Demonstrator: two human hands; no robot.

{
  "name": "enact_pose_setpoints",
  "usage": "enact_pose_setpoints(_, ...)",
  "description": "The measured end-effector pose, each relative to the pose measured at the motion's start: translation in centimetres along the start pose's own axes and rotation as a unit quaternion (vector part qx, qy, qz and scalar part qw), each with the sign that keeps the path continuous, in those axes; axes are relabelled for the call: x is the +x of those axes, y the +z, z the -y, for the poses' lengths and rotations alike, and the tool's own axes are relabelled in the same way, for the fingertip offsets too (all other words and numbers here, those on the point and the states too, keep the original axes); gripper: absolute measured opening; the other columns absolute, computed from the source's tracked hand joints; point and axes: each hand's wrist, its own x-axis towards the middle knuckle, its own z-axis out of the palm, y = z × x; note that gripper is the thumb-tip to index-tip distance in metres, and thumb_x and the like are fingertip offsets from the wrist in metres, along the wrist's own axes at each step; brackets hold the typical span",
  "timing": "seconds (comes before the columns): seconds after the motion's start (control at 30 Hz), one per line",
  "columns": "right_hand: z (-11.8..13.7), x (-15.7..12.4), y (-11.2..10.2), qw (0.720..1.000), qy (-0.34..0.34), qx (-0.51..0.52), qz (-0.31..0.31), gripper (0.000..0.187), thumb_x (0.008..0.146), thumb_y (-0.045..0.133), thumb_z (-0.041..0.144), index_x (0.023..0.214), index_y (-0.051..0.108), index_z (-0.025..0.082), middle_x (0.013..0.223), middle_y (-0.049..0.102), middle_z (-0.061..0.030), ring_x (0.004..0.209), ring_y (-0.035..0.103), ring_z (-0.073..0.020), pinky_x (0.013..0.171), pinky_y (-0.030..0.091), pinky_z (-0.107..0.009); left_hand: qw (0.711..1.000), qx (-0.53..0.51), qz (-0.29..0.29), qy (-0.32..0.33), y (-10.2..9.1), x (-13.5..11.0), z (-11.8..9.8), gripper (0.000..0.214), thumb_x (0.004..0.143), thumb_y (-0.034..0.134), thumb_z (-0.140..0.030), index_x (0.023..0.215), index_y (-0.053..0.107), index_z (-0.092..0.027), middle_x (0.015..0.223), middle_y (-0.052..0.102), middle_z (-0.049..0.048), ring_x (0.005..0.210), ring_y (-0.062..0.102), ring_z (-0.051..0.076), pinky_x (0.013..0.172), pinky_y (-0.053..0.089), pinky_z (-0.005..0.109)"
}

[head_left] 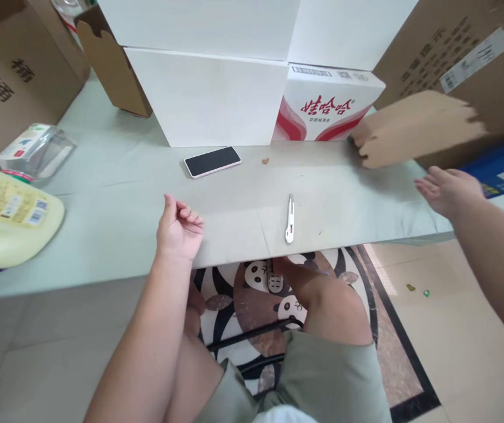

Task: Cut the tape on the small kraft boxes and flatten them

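While the left hand [180, 232] hung loosely curled and empty over the table's near edge, the right hand [452, 191] was half spread, holding nothing, just short of a brown cardboard piece [423, 126] at far right. Between the hands, a phone [213, 162] lay by the white boxes [208, 100] and a utility knife [289, 220] pointed away; tabletop [344, 202] stretched from knife to right hand. A yellow bottle [9, 217] was cut off at left; blur hid whether the cardboard touched the table.
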Motion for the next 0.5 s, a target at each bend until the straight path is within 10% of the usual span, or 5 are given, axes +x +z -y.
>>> enact_pose_setpoints(0.23, -0.9, -4.0, 10.6, 0.995, 0.094, -0.022, 0.038, 0.032, 0.072, 0.077, 0.042, 0.096, 0.063, 0.026, 0.107, 0.076, -0.0131, 0.106, 0.071, -0.0300, 0.100, 0.057, -0.051, 1.000, -0.002, -0.012, 0.018, 0.1, 0.3, 0.2, 0.028, 0.102, 0.063, -0.020, 0.075, 0.067, -0.018, 0.062, 0.071, -0.0047, 0.046, 0.061, 0.003, 0.048, 0.047, 0.011)
enact_pose_setpoints(0.5, 4.4, -8.2, 15.3, 0.987, 0.031, -0.084, 0.137, 0.028, 0.077, 0.073, 0.038, 0.102, 0.068, 0.026, 0.121, 0.079, -0.0110, 0.117, 0.071, -0.0304, 0.114, 0.050, -0.055, 0.993, 0.056, 0.053, 0.088, -2.1, -0.3, -1.0, 0.016, 0.080, 0.080, -0.006, 0.086, 0.076, -0.020, 0.090, 0.083, 0.0018, 0.066, 0.075, 0.008, 0.063, 0.057, 0.015)
